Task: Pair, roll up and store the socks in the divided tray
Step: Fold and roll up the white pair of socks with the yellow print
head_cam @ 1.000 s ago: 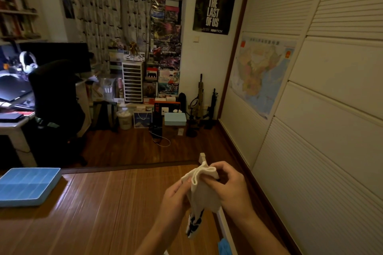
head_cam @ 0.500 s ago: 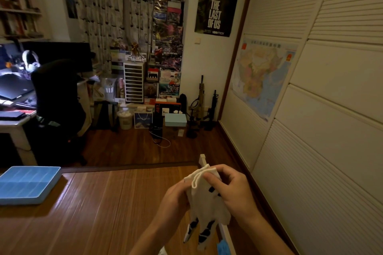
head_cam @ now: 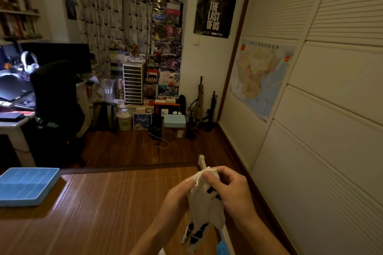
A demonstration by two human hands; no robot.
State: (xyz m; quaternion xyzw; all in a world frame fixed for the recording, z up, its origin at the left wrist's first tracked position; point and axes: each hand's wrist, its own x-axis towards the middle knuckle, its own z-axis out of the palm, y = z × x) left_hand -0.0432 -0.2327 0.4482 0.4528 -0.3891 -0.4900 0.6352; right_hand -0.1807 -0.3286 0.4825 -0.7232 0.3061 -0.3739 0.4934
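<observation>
Dangling socks point(head_cam: 207, 208) — cuff pinched between left hand point(head_cam: 176, 198), right hand point(head_cam: 233, 191).

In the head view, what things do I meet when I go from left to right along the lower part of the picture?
Blue tray → left hand → white socks → right hand → closet door.

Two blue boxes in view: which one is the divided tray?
The bright blue tray at the left edge: its top shows a grid of compartments. The paler box on the far floor has a plain top.
</observation>
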